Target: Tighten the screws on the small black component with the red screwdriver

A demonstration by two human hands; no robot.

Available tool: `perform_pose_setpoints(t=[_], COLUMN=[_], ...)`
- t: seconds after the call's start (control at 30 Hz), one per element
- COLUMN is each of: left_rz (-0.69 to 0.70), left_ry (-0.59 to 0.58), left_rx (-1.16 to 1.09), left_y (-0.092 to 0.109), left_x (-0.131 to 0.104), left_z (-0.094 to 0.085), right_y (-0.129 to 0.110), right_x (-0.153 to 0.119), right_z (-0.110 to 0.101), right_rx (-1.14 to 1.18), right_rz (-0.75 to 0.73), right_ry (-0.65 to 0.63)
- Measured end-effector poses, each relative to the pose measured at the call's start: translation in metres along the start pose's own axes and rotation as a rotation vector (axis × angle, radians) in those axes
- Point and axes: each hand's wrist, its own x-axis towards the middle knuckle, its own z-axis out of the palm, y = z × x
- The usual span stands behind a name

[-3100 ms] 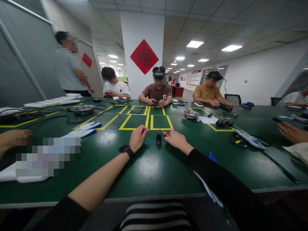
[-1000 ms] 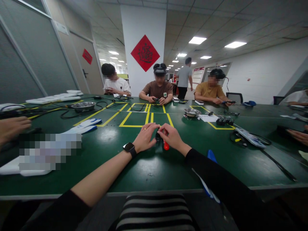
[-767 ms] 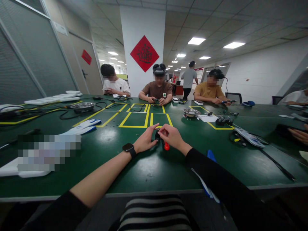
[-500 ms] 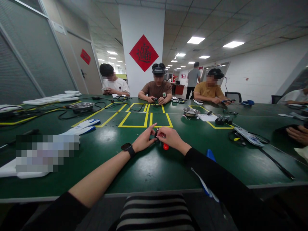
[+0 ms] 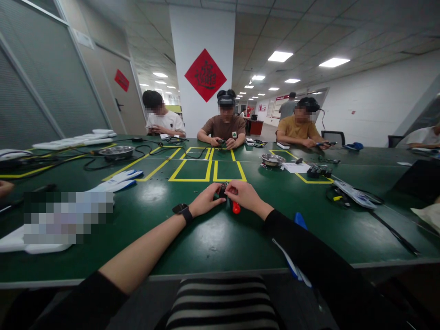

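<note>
Between my hands, above the green table [image 5: 206, 238], is a small black part [image 5: 222, 190]. My left hand [image 5: 207, 200] has thumb and fingers closed on its left side. My right hand [image 5: 243, 195] pinches at the right side of the same part; its fingertips hide what exactly they grip. A red object [image 5: 236, 207], perhaps a tool handle, shows just under my right hand. Whether my right fingers hold it is not visible.
Metal bowls [image 5: 272, 159] stand further back, with black blocks [image 5: 319, 171] and white paper [image 5: 295, 167] at right. Gloves [image 5: 117, 181] and cables lie left. A blue object [image 5: 301, 221] is beside my right forearm. Several people sit around the table.
My left index finger, raised before, has come down onto the black part. More of the red object shows. At the far right a co-worker's hand has gone from view.
</note>
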Motion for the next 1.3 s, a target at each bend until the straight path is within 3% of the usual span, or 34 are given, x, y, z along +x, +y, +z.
perform_pose_setpoints(t=[0.47, 0.63, 1.1, 1.3], left_rz=[-0.003, -0.001, 0.001, -0.016], left_ry=[-0.026, -0.030, -0.043, -0.055], left_rx=[0.095, 0.108, 0.103, 0.092], left_y=[-0.0036, -0.0043, -0.0009, 0.0000], left_x=[0.0007, 0.0006, 0.0007, 0.0010], left_z=[-0.0005, -0.0009, -0.0022, -0.0033], right_y=[-0.0052, -0.0038, -0.0022, -0.0019], right_x=[0.0007, 0.0006, 0.0014, 0.0013], right_z=[-0.0070, -0.0047, -0.0075, -0.0080], right_rx=[-0.281, -0.326, -0.340, -0.291], right_rz=[-0.204, -0.199, -0.296, -0.252], right_ry=[-0.102, -0.083, -0.136, -0.135])
